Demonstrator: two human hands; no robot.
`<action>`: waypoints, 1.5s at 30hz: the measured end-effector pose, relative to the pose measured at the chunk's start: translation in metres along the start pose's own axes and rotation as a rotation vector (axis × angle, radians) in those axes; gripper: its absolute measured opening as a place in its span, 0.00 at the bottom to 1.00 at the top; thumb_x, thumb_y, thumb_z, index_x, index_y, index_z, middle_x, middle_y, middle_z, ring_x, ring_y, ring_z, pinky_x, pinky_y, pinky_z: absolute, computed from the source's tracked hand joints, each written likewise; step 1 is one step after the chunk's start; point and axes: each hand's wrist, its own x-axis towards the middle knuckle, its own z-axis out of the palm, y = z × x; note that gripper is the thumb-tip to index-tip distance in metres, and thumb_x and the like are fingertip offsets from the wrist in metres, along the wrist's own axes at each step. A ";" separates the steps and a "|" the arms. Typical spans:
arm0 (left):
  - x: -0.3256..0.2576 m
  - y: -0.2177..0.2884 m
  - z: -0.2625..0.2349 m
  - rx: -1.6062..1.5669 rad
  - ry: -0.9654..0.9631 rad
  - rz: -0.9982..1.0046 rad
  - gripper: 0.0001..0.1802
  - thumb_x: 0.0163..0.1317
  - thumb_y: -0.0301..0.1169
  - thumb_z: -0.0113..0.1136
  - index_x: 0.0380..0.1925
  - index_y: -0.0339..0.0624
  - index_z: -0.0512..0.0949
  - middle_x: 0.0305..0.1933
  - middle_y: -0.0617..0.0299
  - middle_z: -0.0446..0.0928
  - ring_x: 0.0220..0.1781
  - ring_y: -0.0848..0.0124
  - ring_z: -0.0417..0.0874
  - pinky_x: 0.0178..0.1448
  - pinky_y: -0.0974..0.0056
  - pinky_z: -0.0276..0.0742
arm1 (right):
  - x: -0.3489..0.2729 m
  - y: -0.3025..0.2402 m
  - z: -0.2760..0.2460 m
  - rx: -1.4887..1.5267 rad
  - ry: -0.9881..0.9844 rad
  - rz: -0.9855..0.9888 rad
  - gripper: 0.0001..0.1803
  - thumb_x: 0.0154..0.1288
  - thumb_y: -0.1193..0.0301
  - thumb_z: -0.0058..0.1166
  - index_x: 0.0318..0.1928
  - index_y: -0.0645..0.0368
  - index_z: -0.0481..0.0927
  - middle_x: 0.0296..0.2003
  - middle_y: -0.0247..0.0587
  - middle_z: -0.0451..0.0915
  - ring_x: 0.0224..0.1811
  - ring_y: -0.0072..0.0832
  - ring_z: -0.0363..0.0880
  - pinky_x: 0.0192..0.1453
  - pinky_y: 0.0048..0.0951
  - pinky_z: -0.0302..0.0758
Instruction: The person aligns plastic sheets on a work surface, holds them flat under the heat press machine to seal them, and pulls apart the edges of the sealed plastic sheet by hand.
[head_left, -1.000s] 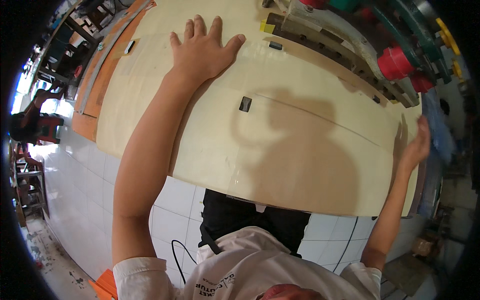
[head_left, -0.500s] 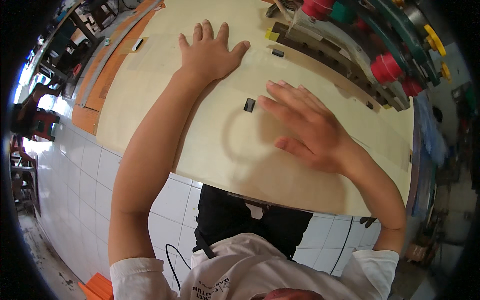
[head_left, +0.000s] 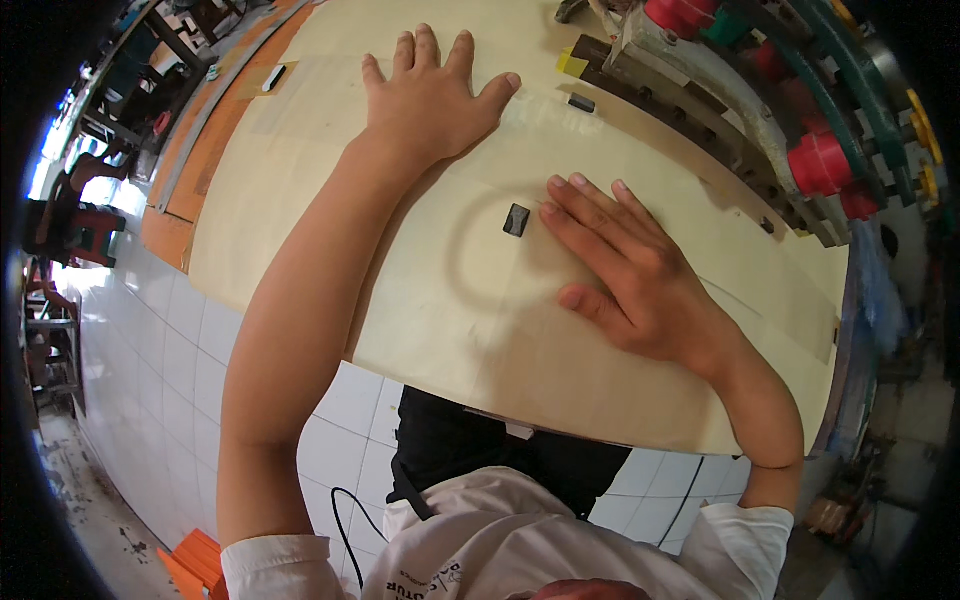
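Observation:
My left hand (head_left: 425, 105) lies flat with fingers spread on a large cream sheet (head_left: 420, 310) that covers the worktable. My right hand (head_left: 635, 275) is stretched out over the same sheet, palm down, thumb apart and holding nothing. I cannot tell whether its palm touches the surface. Just left of its fingertips sits a small dark rectangular block (head_left: 516, 220). A second small dark block (head_left: 581, 103) rests farther back, to the right of my left hand.
At the far right stands a machine with red knobs (head_left: 822, 163), green curved parts and a long dark bar (head_left: 690, 125) along the sheet. An orange-brown board (head_left: 185, 215) shows beyond the sheet's left edge. White floor tiles (head_left: 150, 340) lie below.
The view has shifted slightly, so the sheet's blocks and machine appear farther right. My right hand's fingers look flatter and a little more spread. My left hand keeps its flat pose.

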 end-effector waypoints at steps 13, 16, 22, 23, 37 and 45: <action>0.000 0.000 -0.002 -0.015 -0.020 -0.011 0.45 0.68 0.67 0.41 0.75 0.48 0.61 0.79 0.39 0.53 0.82 0.44 0.49 0.79 0.32 0.40 | -0.001 0.000 0.000 0.007 0.015 -0.014 0.34 0.71 0.53 0.53 0.69 0.63 0.69 0.72 0.54 0.65 0.76 0.47 0.61 0.79 0.52 0.54; 0.000 0.001 -0.002 -0.011 -0.024 -0.009 0.45 0.68 0.67 0.40 0.75 0.49 0.61 0.79 0.39 0.53 0.82 0.44 0.49 0.79 0.32 0.40 | -0.001 0.000 0.001 0.000 0.020 -0.018 0.34 0.71 0.53 0.53 0.69 0.63 0.69 0.72 0.55 0.65 0.76 0.47 0.61 0.78 0.52 0.55; 0.000 0.000 -0.001 0.006 -0.013 -0.004 0.44 0.69 0.67 0.40 0.75 0.49 0.62 0.79 0.38 0.54 0.82 0.44 0.50 0.78 0.30 0.41 | 0.000 0.002 0.004 0.004 0.040 -0.032 0.34 0.72 0.53 0.53 0.68 0.64 0.69 0.71 0.56 0.65 0.75 0.47 0.62 0.78 0.52 0.55; 0.000 0.000 -0.001 0.005 -0.013 -0.005 0.44 0.69 0.67 0.40 0.75 0.49 0.62 0.78 0.38 0.54 0.82 0.44 0.50 0.78 0.30 0.42 | 0.000 0.002 0.004 0.003 0.041 -0.031 0.34 0.72 0.53 0.52 0.68 0.64 0.69 0.71 0.56 0.65 0.76 0.47 0.62 0.78 0.52 0.55; -0.002 0.001 -0.005 -0.022 -0.005 -0.006 0.45 0.69 0.66 0.39 0.74 0.45 0.61 0.79 0.35 0.52 0.82 0.42 0.50 0.79 0.32 0.40 | 0.000 -0.002 0.000 -0.025 -0.008 -0.021 0.34 0.71 0.55 0.52 0.70 0.63 0.68 0.73 0.55 0.63 0.77 0.47 0.58 0.79 0.52 0.52; -0.001 -0.001 -0.006 -0.036 -0.026 -0.005 0.45 0.69 0.66 0.39 0.75 0.47 0.61 0.79 0.37 0.52 0.82 0.44 0.50 0.78 0.32 0.41 | 0.001 0.000 0.000 0.010 0.015 -0.041 0.33 0.72 0.56 0.53 0.70 0.63 0.68 0.73 0.55 0.63 0.77 0.49 0.58 0.78 0.55 0.53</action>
